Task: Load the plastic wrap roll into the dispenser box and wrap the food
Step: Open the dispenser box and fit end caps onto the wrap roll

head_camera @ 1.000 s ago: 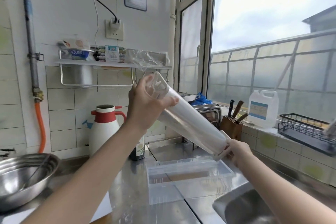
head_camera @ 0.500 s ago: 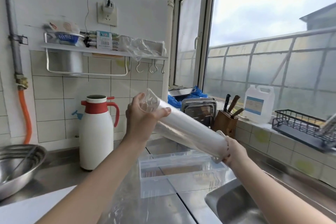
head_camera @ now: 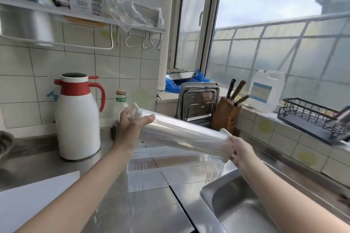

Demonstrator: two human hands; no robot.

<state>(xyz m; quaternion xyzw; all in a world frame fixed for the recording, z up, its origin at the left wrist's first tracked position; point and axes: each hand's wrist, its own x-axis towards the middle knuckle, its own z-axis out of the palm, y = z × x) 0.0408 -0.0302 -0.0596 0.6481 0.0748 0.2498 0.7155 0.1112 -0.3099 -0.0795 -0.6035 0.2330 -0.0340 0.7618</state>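
Note:
I hold the plastic wrap roll (head_camera: 181,134) in the air with both hands, its left end a little higher than its right. My left hand (head_camera: 130,128) grips the left end, which has a clear end cap. My right hand (head_camera: 239,150) holds the right end by its white cap. The clear dispenser box (head_camera: 174,171) stands open on the steel counter directly below the roll, a short gap apart from it. No food is visible.
A white and red thermos jug (head_camera: 77,117) and a small bottle (head_camera: 120,104) stand left of the box. A white board (head_camera: 32,200) lies front left, the sink (head_camera: 244,204) front right. Behind are steel trays (head_camera: 198,102), a knife block (head_camera: 226,113), a jug (head_camera: 266,91) and a dish rack (head_camera: 312,119).
Both hands have lowered the roll toward the open box and levelled it from a steep tilt to a slight one. The camera view has dipped downward.

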